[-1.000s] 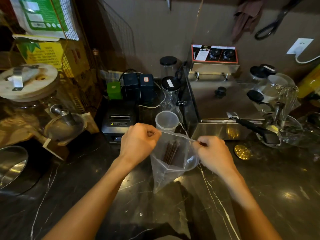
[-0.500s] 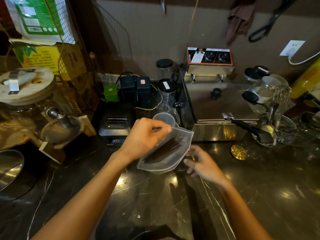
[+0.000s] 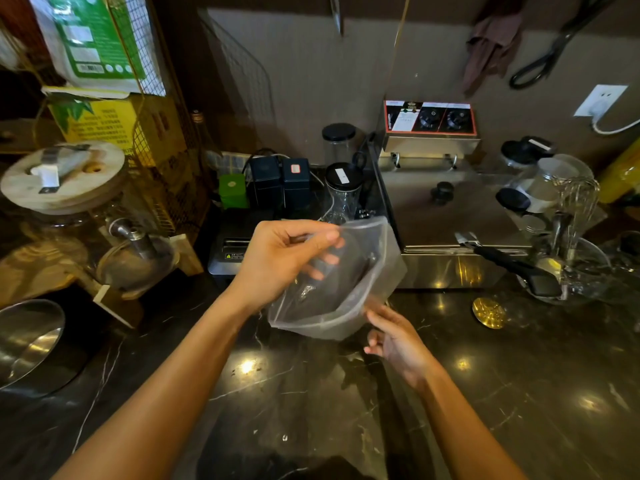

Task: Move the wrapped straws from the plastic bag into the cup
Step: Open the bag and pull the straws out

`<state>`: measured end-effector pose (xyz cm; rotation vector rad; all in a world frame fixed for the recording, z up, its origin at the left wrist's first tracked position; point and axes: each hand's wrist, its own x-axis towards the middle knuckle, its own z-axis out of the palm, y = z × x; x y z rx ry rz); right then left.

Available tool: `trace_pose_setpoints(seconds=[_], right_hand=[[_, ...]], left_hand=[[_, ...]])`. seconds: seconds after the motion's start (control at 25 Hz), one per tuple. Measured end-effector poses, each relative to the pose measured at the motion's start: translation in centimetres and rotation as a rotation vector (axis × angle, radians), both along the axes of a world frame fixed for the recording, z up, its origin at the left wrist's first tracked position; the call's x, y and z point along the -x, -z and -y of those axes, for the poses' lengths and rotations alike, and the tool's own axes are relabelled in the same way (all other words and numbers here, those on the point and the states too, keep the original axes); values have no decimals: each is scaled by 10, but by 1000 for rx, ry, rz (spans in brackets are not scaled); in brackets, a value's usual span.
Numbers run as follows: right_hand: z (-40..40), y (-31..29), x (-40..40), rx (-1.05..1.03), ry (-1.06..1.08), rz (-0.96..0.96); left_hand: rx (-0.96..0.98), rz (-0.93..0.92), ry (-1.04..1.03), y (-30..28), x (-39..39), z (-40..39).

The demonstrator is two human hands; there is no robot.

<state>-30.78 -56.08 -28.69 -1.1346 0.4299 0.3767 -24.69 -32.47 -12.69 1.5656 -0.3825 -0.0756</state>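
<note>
My left hand (image 3: pixel 280 261) pinches the top edge of a clear plastic bag (image 3: pixel 377 268) and holds it raised and tilted above the dark counter. Dark wrapped straws (image 3: pixel 341 282) show as a blurred brown mass inside it. My right hand (image 3: pixel 398 337) is under the bag's lower right corner, fingers apart, its fingertips near or touching the plastic. The cup is hidden behind the bag and my left hand.
A steel fryer (image 3: pixel 446 216) stands right behind the bag. A receipt printer (image 3: pixel 235 247), dark tins (image 3: pixel 280 181) and black-lidded jars (image 3: pixel 343 188) sit at the back. A glass bowl with a whisk (image 3: pixel 571 265) is at right, a steel bowl (image 3: pixel 24 337) at left, and a gold disc (image 3: pixel 488 311) lies on the marble counter (image 3: pixel 311 393).
My right hand let go of the bag's mouth and dropped below it. My left hand lifted and tipped the bag, which now covers the cup.
</note>
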Motion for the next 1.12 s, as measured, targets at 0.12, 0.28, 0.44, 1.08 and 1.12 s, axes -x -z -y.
trace_pose_setpoints(seconds=[0.12,0.28,0.44,1.08,1.12], right_hand=[[10,1,5,104,46,-10],[26,-17,10,347,109,15],[50,-33,10,498,138,103],[81,-90,-21,-165,367,304],[80,-94,-25,-126,379,321]], left_hand=[[10,-88,-163,9,-9,-6],[-3,-298,-251,24,-22,-11],[53,-321,-194,26,-33,-6],[493,-572,121,28,-87,-8],[464,-568,91,31,-88,-6]])
